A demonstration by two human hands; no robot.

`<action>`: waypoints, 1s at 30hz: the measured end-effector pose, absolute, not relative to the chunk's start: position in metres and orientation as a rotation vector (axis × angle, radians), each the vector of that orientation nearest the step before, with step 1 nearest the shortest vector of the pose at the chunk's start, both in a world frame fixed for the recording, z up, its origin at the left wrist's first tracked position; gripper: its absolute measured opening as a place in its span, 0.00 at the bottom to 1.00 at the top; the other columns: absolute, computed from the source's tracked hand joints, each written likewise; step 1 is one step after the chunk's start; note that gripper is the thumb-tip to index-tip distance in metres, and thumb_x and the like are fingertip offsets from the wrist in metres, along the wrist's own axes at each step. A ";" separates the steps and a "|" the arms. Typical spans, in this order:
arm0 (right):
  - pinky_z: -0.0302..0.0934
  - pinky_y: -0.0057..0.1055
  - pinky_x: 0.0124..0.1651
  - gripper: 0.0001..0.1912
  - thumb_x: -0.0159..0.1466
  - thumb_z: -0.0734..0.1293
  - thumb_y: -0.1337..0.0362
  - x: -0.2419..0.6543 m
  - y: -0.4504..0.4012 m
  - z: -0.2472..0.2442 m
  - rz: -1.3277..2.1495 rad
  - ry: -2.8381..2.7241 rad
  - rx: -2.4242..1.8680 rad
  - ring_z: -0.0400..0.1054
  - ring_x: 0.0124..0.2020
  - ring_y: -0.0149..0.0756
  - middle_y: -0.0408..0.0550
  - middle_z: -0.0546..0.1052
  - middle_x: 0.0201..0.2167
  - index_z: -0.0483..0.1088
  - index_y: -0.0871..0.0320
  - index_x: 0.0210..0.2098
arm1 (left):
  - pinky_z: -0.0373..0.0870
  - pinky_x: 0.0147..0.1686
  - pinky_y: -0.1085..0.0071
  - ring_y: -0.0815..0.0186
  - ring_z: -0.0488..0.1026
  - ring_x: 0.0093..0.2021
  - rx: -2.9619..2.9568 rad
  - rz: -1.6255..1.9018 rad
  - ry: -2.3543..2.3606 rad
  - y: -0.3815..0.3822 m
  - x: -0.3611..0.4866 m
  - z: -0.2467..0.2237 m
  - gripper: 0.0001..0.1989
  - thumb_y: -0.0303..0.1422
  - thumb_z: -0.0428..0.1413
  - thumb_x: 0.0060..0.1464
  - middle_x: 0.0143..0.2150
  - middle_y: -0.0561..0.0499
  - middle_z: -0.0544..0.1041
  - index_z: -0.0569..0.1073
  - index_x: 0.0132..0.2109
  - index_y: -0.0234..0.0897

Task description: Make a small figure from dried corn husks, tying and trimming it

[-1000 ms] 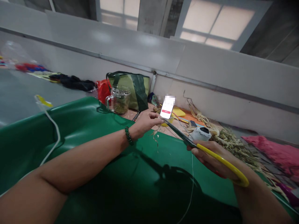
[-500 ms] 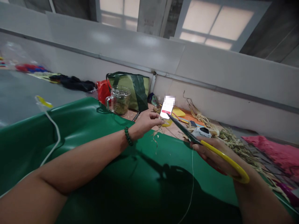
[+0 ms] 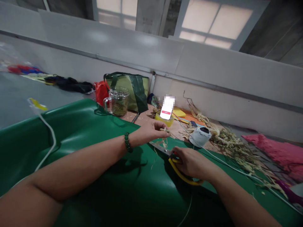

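Between thumb and fingers, my left hand (image 3: 153, 130) pinches a small piece of straw-coloured plant fibre (image 3: 165, 130), with thin strands (image 3: 165, 142) hanging below it. My right hand (image 3: 193, 162) grips a pair of scissors (image 3: 165, 150) by the yellow handles, blades pointing left. The blades lie just under the hanging strands, low over the green sheet (image 3: 142, 195); whether they touch the strands I cannot tell. A white spool of thread (image 3: 200, 137) stands behind my right hand.
A lit phone (image 3: 166, 109) leans in a yellow holder (image 3: 164, 120). A glass mug (image 3: 119, 102) stands before a green bag (image 3: 137, 86). Dried plant fibres (image 3: 230, 145) lie to the right near pink cloth (image 3: 272, 154). A white cable (image 3: 236, 171) crosses the right side.
My right hand has brought the scissors down and left, from pointing up by the phone to under the strands. My left hand has shifted slightly nearer, still holding the fibre piece.
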State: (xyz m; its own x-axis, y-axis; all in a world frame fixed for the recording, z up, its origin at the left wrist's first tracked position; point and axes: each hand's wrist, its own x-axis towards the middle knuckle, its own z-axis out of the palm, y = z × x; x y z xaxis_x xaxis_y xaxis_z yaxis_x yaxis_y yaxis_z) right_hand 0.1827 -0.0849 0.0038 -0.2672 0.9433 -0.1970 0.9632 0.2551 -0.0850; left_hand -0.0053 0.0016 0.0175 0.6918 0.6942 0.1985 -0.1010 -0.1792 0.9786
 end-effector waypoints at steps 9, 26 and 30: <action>0.59 0.27 0.31 0.13 0.64 0.60 0.61 0.193 -0.090 0.020 -0.494 2.728 1.805 0.69 0.29 0.34 0.48 0.78 0.30 0.76 0.57 0.37 | 0.61 0.26 0.78 0.75 0.63 0.25 1.756 0.655 0.445 -0.010 0.000 0.013 0.05 0.29 0.59 0.44 0.23 0.55 0.70 0.71 0.27 0.32; 0.58 0.23 0.24 0.06 0.57 0.62 0.67 0.181 -0.090 0.003 -0.592 3.189 1.968 0.62 0.21 0.27 0.41 0.71 0.19 0.67 0.58 0.25 | 0.63 0.29 0.76 0.70 0.68 0.28 2.145 0.719 0.463 -0.016 0.003 -0.001 0.04 0.22 0.55 0.41 0.26 0.53 0.73 0.73 0.28 0.32; 0.57 0.24 0.23 0.08 0.57 0.62 0.64 0.179 -0.089 0.005 -0.642 3.161 2.088 0.61 0.20 0.28 0.41 0.70 0.18 0.67 0.58 0.23 | 0.66 0.35 0.72 0.66 0.70 0.34 2.210 0.848 0.534 -0.017 0.003 0.000 0.07 0.25 0.57 0.45 0.32 0.50 0.75 0.73 0.35 0.33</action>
State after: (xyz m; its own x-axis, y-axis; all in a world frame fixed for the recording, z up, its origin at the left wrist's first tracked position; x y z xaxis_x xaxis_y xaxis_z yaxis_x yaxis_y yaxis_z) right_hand 0.1791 -0.0889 0.0054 -0.2434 0.8966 0.3701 0.6812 0.4296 -0.5928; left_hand 0.0026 -0.0167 0.0002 0.7006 0.5808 0.4144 0.1227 -0.6702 0.7320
